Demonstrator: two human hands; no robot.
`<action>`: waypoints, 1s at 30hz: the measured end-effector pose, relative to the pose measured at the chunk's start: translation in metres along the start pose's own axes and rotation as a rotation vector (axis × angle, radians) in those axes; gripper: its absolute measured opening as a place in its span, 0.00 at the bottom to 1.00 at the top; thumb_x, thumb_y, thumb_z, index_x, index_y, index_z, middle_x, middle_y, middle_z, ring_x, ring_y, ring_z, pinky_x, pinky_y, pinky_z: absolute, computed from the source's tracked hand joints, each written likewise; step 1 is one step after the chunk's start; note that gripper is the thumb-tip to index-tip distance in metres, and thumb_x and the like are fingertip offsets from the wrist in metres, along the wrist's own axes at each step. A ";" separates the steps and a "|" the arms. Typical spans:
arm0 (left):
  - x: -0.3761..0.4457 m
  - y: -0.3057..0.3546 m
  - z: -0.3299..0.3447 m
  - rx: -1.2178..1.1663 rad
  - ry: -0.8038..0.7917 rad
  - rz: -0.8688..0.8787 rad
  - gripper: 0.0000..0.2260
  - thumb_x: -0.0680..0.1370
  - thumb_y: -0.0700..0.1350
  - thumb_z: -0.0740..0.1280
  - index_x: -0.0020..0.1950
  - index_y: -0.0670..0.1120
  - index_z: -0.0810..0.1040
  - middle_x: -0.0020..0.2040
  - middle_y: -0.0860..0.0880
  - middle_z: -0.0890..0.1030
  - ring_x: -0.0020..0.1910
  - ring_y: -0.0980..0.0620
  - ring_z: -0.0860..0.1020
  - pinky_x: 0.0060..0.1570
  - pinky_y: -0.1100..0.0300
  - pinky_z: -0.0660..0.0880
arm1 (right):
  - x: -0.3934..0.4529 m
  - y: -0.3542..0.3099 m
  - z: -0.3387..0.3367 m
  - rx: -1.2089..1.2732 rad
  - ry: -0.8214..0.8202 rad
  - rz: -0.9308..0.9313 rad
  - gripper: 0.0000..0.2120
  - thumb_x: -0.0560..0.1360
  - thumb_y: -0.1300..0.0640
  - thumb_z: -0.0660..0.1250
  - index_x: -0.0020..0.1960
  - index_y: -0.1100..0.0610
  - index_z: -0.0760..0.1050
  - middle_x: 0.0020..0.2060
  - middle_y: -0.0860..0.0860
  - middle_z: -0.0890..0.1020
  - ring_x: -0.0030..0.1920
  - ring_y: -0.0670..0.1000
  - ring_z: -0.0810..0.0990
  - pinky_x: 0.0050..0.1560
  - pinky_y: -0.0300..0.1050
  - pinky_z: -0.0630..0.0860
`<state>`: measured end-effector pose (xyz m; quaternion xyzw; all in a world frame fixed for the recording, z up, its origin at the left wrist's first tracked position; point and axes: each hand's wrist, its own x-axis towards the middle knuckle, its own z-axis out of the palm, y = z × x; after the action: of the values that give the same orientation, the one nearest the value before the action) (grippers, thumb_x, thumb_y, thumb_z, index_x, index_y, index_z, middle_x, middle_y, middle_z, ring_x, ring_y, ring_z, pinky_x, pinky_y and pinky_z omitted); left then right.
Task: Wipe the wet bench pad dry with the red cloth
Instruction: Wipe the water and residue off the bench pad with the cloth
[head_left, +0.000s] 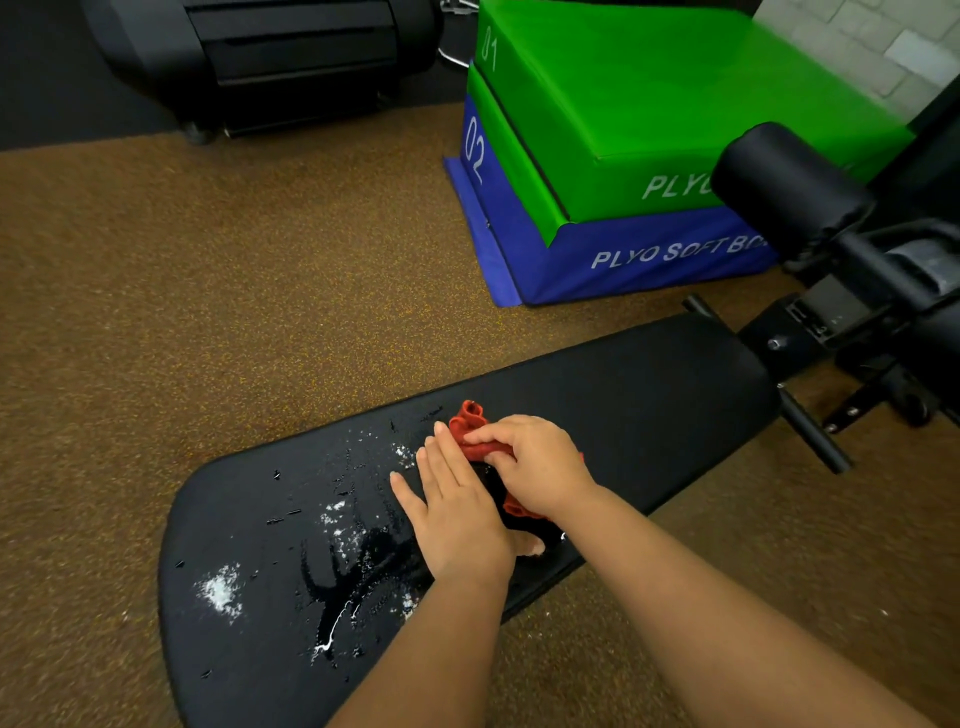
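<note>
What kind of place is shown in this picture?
Most likely a gym. A padded exercise bench stands on speckled rubber flooring, and stacked soft plyo boxes, green on blue, sit beside it, with a black machine further back.

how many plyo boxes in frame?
2, stacked on the floor beyond the bench pad: the green box, marked 01, sits on the blue box, marked 02. The foam roller covers part of both; nothing suggests a third.
</note>
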<state>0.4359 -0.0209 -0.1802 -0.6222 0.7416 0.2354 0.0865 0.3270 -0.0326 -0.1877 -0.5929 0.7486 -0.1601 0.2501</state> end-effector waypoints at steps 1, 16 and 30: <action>0.001 0.000 0.000 -0.001 0.004 0.001 0.70 0.57 0.68 0.74 0.73 0.39 0.26 0.79 0.45 0.41 0.79 0.49 0.41 0.73 0.41 0.35 | -0.003 -0.001 0.000 0.002 0.002 -0.003 0.14 0.75 0.57 0.66 0.57 0.43 0.80 0.55 0.43 0.81 0.59 0.46 0.76 0.62 0.45 0.72; 0.005 -0.018 0.002 -0.017 -0.066 0.122 0.66 0.59 0.67 0.75 0.76 0.45 0.31 0.79 0.49 0.38 0.78 0.51 0.38 0.75 0.46 0.41 | -0.036 -0.002 -0.005 0.177 -0.024 0.103 0.14 0.73 0.57 0.68 0.55 0.42 0.81 0.54 0.44 0.81 0.56 0.46 0.77 0.62 0.44 0.72; 0.010 -0.030 0.001 0.244 -0.214 0.209 0.68 0.58 0.75 0.68 0.74 0.43 0.25 0.75 0.46 0.26 0.75 0.48 0.30 0.76 0.47 0.37 | -0.044 0.035 -0.003 -0.124 0.213 0.365 0.21 0.78 0.54 0.63 0.70 0.44 0.68 0.63 0.48 0.74 0.64 0.52 0.68 0.63 0.48 0.69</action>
<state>0.4627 -0.0326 -0.1925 -0.4980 0.8119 0.2163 0.2144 0.3050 0.0187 -0.1956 -0.4417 0.8740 -0.1274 0.1574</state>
